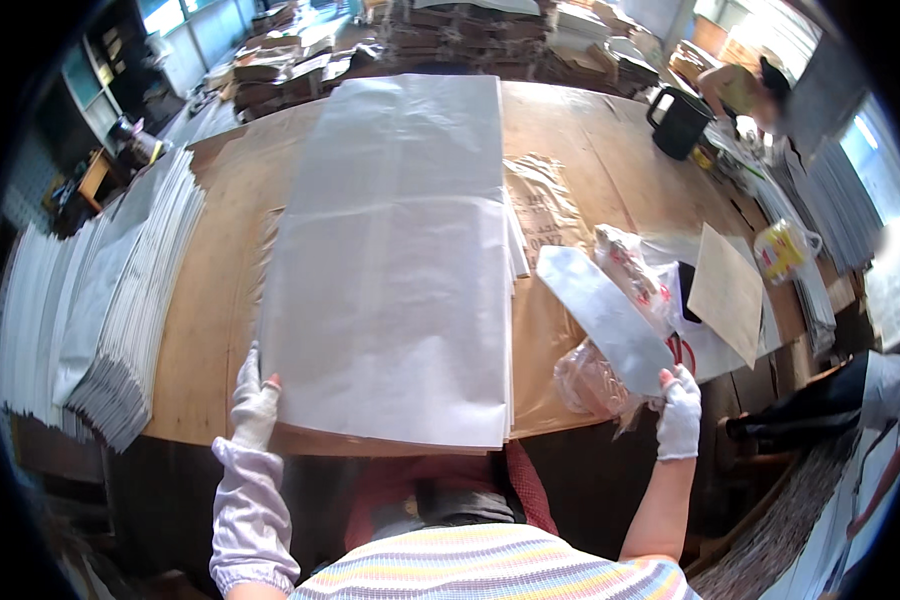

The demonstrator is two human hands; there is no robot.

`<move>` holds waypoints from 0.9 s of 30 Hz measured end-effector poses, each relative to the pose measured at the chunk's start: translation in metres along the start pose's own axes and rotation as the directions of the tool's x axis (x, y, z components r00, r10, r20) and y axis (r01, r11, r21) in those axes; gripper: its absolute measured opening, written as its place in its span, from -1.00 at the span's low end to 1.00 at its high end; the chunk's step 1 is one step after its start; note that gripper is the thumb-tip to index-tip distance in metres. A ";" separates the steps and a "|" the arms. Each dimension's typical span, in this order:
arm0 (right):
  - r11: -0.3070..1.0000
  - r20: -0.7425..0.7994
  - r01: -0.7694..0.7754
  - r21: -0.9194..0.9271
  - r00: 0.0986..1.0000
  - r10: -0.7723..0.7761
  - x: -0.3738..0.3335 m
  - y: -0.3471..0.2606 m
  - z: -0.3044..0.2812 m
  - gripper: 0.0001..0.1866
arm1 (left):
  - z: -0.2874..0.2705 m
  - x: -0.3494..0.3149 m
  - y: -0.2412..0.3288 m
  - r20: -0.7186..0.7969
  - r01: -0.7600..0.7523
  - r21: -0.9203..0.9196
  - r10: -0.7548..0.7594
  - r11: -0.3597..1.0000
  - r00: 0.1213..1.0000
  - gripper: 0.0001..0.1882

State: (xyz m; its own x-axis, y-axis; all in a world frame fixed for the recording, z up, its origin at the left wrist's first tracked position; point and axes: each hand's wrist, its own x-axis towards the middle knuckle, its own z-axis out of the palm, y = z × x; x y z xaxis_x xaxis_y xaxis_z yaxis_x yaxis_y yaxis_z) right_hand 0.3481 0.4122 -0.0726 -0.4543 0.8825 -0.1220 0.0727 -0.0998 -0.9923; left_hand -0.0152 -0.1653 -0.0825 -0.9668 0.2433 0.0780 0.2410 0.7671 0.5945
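A tall stack of large pale grey-white paper sheets, creased across the middle, lies on the wooden table in front of me. At its lower left edge is my left hand, gloved with bare thumb tip showing, fingers stretched along the edge and thumb apart. My right hand, in a white fingertip-less glove, grips the lower end of a long flat pale strip with a slanted far end. That strip is held over the table to the right of the sheets. Red looped handles show beside it.
Bundled folded paper stands at the left. Crumpled clear plastic, brown wrapping paper, a dark phone-like object and a tan card lie right. A black jug stands farther back, near another person.
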 end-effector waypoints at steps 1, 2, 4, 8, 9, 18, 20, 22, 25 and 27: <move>0.997 0.024 0.009 0.075 1.000 -0.011 -0.013 -0.016 0.013 -0.78 | -0.004 -0.006 0.010 0.002 0.038 -0.021 -0.038 0.999 0.999 -0.27; 0.989 0.039 0.022 0.147 0.999 -0.028 -0.027 -0.035 0.023 -0.94 | -0.003 -0.009 0.007 -0.010 0.032 -0.012 -0.032 0.999 0.999 -0.28; 0.978 0.036 0.033 0.208 0.999 -0.041 -0.036 -0.039 0.029 -0.74 | 0.003 -0.011 -0.001 -0.030 0.008 0.005 -0.007 1.000 1.000 -0.28; 0.970 0.141 -0.062 0.235 0.990 0.029 -0.092 -0.078 0.119 -0.55 | 0.007 -0.009 -0.002 -0.032 0.013 -0.017 -0.014 1.000 0.999 -0.30; 0.967 0.327 -0.103 0.235 0.945 0.021 -0.095 -0.082 0.143 -0.51 | 0.006 -0.009 -0.003 -0.024 0.003 -0.022 -0.004 1.000 1.000 -0.29; 0.425 0.630 0.865 -0.266 0.489 -0.603 -0.142 -0.026 0.234 0.23 | -0.014 0.000 -0.027 0.182 0.299 -0.155 -0.270 0.941 0.945 -0.02; 0.210 0.795 0.872 -0.441 0.489 -0.359 -0.161 -0.022 0.220 0.13 | 0.001 -0.005 -0.043 0.057 0.123 -0.164 -0.115 0.979 0.992 -0.01; 0.151 0.746 0.859 -0.489 0.502 -0.438 -0.144 0.004 0.215 0.02 | 0.014 -0.003 -0.032 0.055 0.130 -0.278 -0.120 0.952 0.991 -0.08; 0.211 0.776 0.867 -0.452 0.499 -0.386 -0.139 -0.004 0.223 0.02 | 0.004 -0.010 -0.011 0.111 0.196 -0.602 -0.162 0.774 0.981 -0.18; 0.220 0.779 0.874 -0.434 0.487 -0.395 -0.127 -0.001 0.227 0.07 | 0.016 -0.008 -0.015 -0.003 0.146 -0.594 -0.183 0.792 0.983 -0.20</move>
State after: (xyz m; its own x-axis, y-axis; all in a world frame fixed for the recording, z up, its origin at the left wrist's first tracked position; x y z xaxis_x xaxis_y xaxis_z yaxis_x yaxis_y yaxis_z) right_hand 0.2048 0.1958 -0.0607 -0.9417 0.1106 0.3178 0.0044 0.9484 -0.3171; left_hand -0.0095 -0.1695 -0.1048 -0.9949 0.0965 -0.0297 -0.0004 0.2904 0.9569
